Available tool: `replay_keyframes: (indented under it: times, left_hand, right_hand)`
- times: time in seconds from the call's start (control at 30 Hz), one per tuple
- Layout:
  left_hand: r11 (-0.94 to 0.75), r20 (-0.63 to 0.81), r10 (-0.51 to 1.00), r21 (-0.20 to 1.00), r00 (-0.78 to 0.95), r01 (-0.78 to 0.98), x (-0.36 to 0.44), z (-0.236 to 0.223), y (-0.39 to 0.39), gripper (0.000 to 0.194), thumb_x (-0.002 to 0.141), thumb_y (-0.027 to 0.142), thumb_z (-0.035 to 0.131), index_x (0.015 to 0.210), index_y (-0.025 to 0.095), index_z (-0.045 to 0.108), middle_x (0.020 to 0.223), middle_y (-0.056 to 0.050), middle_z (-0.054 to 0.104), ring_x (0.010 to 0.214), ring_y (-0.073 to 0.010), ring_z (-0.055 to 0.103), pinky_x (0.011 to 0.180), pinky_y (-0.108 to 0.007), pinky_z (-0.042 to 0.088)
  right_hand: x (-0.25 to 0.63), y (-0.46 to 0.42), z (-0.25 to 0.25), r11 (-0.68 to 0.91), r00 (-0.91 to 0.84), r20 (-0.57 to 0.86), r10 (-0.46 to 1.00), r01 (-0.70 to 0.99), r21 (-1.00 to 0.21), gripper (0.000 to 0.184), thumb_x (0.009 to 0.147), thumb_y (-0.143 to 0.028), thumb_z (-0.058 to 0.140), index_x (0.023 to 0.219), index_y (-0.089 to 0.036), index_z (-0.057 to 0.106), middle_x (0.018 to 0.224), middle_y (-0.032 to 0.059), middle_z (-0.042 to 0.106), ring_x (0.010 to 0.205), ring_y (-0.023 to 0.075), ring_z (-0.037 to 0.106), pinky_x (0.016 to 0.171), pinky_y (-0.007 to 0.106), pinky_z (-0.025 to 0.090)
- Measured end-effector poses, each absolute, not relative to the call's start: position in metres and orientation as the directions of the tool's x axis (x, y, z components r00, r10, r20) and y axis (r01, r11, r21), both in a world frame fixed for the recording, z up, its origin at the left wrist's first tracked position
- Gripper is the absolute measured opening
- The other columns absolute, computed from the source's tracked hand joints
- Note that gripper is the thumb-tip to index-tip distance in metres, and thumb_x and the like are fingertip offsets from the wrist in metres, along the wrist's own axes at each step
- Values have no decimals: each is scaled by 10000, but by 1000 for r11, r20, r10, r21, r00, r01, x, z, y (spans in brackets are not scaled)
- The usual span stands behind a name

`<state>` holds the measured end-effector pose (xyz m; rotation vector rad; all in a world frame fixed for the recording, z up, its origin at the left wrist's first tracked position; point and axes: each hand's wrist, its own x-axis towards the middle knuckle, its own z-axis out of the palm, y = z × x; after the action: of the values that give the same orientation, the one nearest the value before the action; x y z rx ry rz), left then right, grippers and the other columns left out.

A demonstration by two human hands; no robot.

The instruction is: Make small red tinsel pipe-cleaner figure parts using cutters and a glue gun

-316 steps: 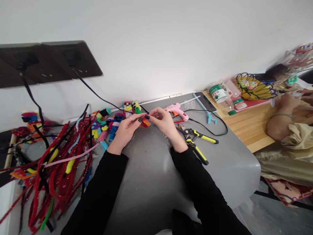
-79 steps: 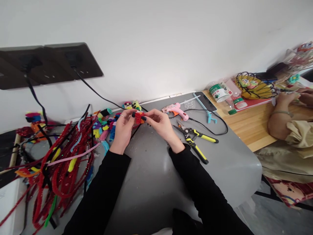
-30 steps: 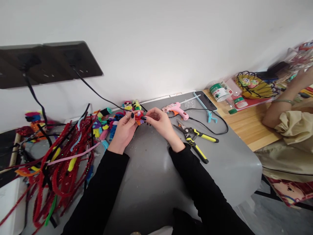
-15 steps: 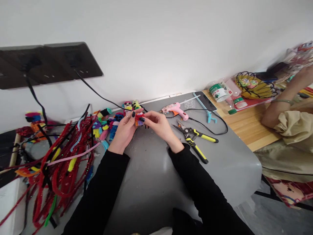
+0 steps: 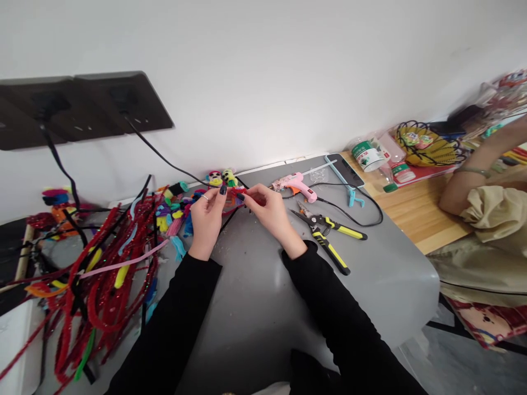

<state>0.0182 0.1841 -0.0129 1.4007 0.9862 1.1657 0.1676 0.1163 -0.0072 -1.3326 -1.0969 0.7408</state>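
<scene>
Head camera: two plugs (image 5: 50, 104), one left hand (image 5: 207, 219) and one right hand (image 5: 269, 214), fingertips pinched together on one red piece (image 5: 235, 192) between them; rightward, one pink glue gun (image 5: 302, 187), one pair of pliers (image 5: 325, 226), one phone (image 5: 349, 171).

1. Over here a grey table (image 5: 255, 307) is standing against the wall, with small scraps lying scattered on its top.
2. On its left side a tangle of mostly red pipe cleaners (image 5: 93, 312) is sprawling, and a cluster of colourful fuzzy pieces (image 5: 175, 211) is lying just beside it.
3. On its right, a pink glue gun (image 5: 302, 186) is lying near yellow-and-black pliers (image 5: 319, 224), whose handles are spreading apart.
4. A phone (image 5: 349, 171) is resting at the far right corner.
5. Alongside, a wooden table (image 5: 411, 214) is carrying plastic bottles (image 5: 368, 155) and a red folder (image 5: 436, 171).
</scene>
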Motion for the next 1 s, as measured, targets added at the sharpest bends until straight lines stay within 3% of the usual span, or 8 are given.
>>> replay_keyframes:
  times: [0.27, 0.53, 0.67, 0.8, 1.0]
  left_hand:
    - [-99, 119, 924, 992, 362, -72, 21, -11, 176, 493, 837, 635, 862, 1017, 182, 790, 977, -97, 801, 961, -291, 759, 876, -363, 612]
    - [-10, 44, 946, 994, 322, -106, 18, -16, 188, 498, 787, 650, 893, 881, 191, 724, 853, -46, 744, 831, -222, 707, 812, -319, 591]
    - [17, 24, 946, 992, 324, -123, 17, -19, 190, 520, 827, 695, 836, 796, 201, 680, 811, -26, 701, 818, -212, 687, 779, -303, 588]
    - [31, 10, 944, 992, 329, -118, 16, -22, 189, 460, 850, 617, 851, 768, 205, 665, 793, -21, 687, 854, -220, 683, 777, -291, 573]
    - [89, -45, 932, 990, 360, -109, 18, -20, 189, 512, 700, 617, 964, 857, 182, 744, 818, -26, 709, 773, -194, 653, 693, -280, 556]
  right_hand:
    - [169, 113, -9, 113, 356, 272, 894, 410, -905, 235, 968, -423, 655, 832, -235, 616, 814, 25, 726, 727, 175, 619, 731, 310, 488]
    - [167, 112, -8, 183, 204, 303, 931, 458, -870, 179, 1009, -312, 527, 1015, -205, 671, 925, 57, 735, 807, 194, 642, 774, 316, 484]
    - [167, 111, -5, 214, 168, 327, 930, 477, -852, 169, 994, -282, 502, 1013, -207, 652, 922, 51, 706, 809, 191, 627, 764, 313, 470]
    - [166, 110, -3, 219, 168, 336, 927, 483, -847, 95, 968, -243, 502, 972, -232, 596, 916, 31, 663, 794, 181, 602, 754, 306, 471]
    - [165, 108, -1, 258, 133, 379, 916, 529, -808, 90, 951, -196, 496, 907, -244, 559, 897, 15, 580, 758, 171, 549, 720, 312, 442]
